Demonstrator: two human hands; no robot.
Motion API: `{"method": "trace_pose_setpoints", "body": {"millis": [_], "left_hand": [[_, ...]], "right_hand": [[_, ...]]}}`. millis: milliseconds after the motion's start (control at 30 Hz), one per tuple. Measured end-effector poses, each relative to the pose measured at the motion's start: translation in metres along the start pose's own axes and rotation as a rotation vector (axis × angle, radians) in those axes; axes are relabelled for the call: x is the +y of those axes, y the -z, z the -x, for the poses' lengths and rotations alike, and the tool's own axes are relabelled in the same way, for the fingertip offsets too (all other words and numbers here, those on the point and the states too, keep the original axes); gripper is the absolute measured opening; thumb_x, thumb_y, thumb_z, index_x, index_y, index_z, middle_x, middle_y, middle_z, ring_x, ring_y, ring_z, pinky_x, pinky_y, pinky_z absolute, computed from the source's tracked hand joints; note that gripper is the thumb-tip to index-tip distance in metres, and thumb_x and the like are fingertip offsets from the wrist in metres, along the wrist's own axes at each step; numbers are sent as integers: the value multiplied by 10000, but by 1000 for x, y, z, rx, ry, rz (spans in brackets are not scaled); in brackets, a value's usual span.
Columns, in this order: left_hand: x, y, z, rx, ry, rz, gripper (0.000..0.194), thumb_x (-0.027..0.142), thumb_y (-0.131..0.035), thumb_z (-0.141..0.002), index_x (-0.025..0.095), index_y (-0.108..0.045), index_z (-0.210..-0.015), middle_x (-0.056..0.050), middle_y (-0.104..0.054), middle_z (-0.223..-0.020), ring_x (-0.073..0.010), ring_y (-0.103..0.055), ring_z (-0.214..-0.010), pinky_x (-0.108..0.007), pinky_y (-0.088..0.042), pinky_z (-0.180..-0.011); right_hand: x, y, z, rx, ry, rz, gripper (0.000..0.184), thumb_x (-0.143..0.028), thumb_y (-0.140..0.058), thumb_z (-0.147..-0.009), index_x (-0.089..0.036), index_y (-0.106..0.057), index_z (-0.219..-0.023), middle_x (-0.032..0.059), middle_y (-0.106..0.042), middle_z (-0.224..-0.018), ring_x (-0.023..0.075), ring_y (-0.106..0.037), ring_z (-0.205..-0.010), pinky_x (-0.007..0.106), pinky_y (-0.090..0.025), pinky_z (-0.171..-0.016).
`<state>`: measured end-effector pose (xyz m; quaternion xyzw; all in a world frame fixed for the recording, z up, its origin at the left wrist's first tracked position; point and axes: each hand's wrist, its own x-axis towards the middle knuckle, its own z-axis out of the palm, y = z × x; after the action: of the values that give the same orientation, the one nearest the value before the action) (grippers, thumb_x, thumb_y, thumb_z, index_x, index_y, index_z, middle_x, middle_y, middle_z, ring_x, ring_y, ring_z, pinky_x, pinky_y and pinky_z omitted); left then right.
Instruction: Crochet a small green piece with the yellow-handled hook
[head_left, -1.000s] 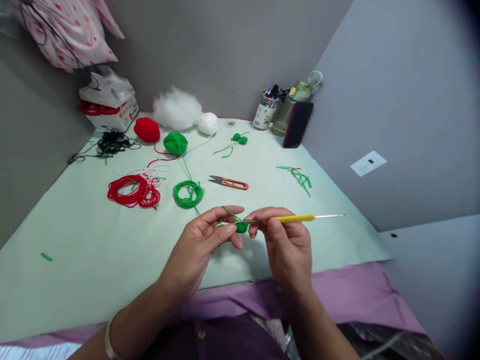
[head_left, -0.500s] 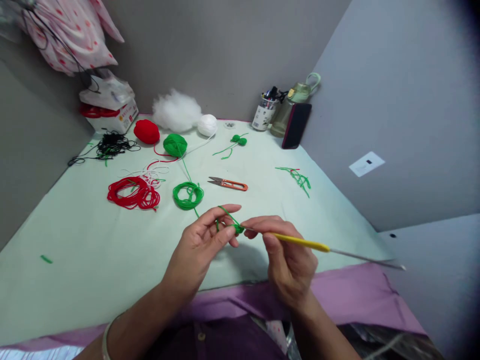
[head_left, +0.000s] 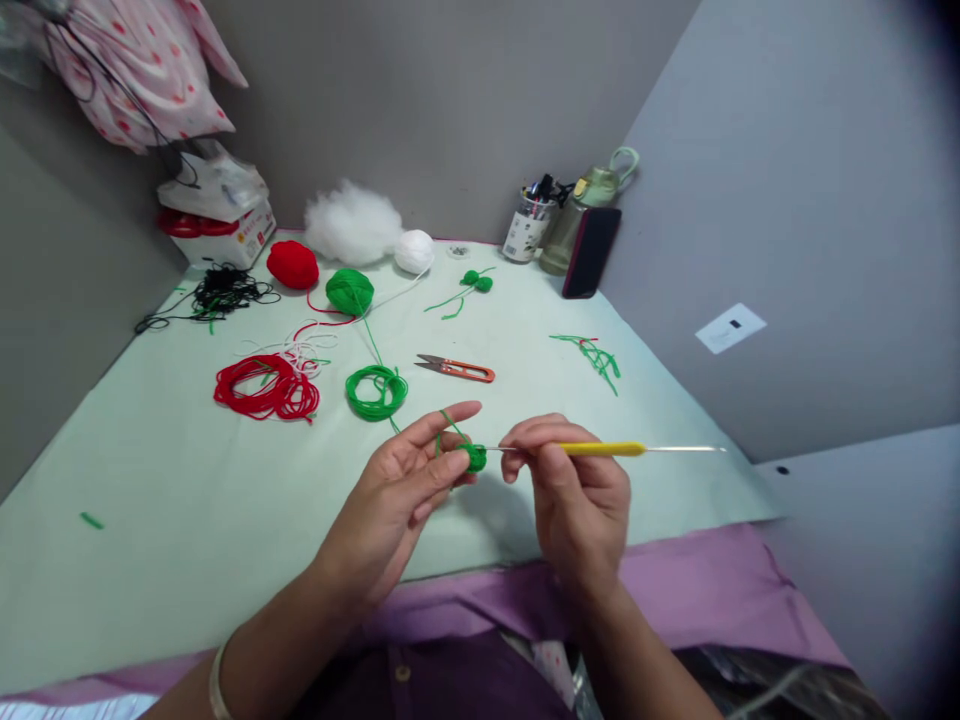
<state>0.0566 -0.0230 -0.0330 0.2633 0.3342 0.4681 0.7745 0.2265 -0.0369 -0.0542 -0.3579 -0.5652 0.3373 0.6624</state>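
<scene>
A small green crochet piece (head_left: 475, 458) is pinched between the thumb and fingers of my left hand (head_left: 409, 475). Green yarn runs over the raised index finger of that hand down to the piece. My right hand (head_left: 577, 490) grips a crochet hook (head_left: 604, 449) by its yellow handle. The hook's thin metal shaft reaches left to the crochet piece, and its tip is hidden there. Its other metal end points right, almost level. Beyond my left hand lies a loose coil of green yarn (head_left: 376, 392), linked by a strand to a green yarn ball (head_left: 349, 292).
Orange thread snips (head_left: 456, 368) lie beyond my hands. To the left are a red yarn coil (head_left: 266, 387) and black yarn (head_left: 229, 290). Along the back stand a red yarn ball (head_left: 293, 265), white stuffing (head_left: 352, 222), a pen cup (head_left: 527, 232) and a phone (head_left: 592, 253). Green scraps (head_left: 592, 360) lie right.
My right hand has turned the hook from a downward slant to nearly level, its right end swinging up and inward. More of the green crochet piece shows in my left hand.
</scene>
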Motion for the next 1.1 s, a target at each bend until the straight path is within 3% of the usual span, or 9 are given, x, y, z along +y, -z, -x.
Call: {"method": "trace_pose_setpoints", "body": {"millis": [133, 333, 433, 533, 700, 767, 867, 1000, 1100], "left_hand": [[-1, 0, 1, 26, -80, -111, 313, 285, -920, -837, 294, -882, -1147, 11, -626, -854, -61, -406, -629, -158, -295, -513], [2, 5, -1, 72, -138, -175, 236, 276, -908, -839, 294, -895, -1074, 6, -592, -839, -94, -448, -704, -187, -347, -597], [3, 5, 0, 48, -136, -180, 225, 298, -897, -851, 306, -895, -1075, 23, -572, -820, -69, -359, -624, -197, -291, -553], [1, 3, 0, -10, -123, -201, 252, 317, -888, -867, 333, -887, -1119, 22, -601, -835, -74, -408, -645, -196, -319, -567], [-4, -2, 0, 33, -139, -175, 302, 288, -941, -821, 320, -889, -1117, 24, -646, -834, -74, -501, -706, -162, -397, -626], [-6, -3, -1, 82, -134, -127, 381, 283, -975, -780, 294, -880, -1149, 31, -655, -816, -53, -468, -643, -146, -363, -563], [-6, -3, -3, 43, -16, -25, 434, 298, -980, -776, 223, -868, -1189, 73, -561, -621, -29, -354, -521, -141, -376, -543], [-1, 1, -7, 22, 65, 74, 355, 233, -959, -783, 174, -881, -1124, 133, -430, -500, -15, -255, -467, -200, -536, -738], [1, 2, -7, 48, -11, 12, 336, 207, -955, -771, 199, -885, -1099, 94, -553, -567, -33, -421, -507, -209, -536, -761]], "right_hand": [[1, -2, -1, -34, -21, 24, 181, -233, -644, -1065, -251, -824, -1046, 53, -773, -939, 174, -694, -768, 330, -595, -681], [-3, 0, 3, 20, -2, 51, 192, -208, -640, -1065, -241, -827, -1034, 46, -760, -896, 162, -683, -757, 316, -579, -675], [-2, 0, 0, 14, -74, -76, 195, -238, -637, -1071, -235, -822, -1011, 46, -757, -905, 153, -685, -718, 307, -582, -644], [-1, -2, -2, -33, -72, -65, 177, -232, -657, -1063, -252, -831, -1039, 46, -785, -957, 154, -703, -769, 293, -597, -671], [-2, -5, 3, -57, 107, 193, 263, -131, -645, -1049, -298, -820, -1151, 31, -805, -976, 164, -739, -823, 289, -627, -710], [-1, -4, 7, -91, 233, 393, 333, -92, -659, -1026, -309, -804, -1234, 50, -801, -1036, 191, -769, -902, 319, -652, -762], [0, -2, 9, -149, 377, 583, 392, -75, -675, -1005, -305, -789, -1302, 82, -788, -1118, 220, -778, -982, 347, -666, -800], [-1, 0, 0, -18, 139, 255, 254, -135, -644, -1046, -283, -829, -1137, 38, -768, -948, 161, -720, -787, 299, -616, -696], [1, -2, -6, -16, -38, -18, 190, -237, -659, -1065, -282, -842, -1042, 20, -759, -919, 135, -683, -723, 282, -586, -671]]}}
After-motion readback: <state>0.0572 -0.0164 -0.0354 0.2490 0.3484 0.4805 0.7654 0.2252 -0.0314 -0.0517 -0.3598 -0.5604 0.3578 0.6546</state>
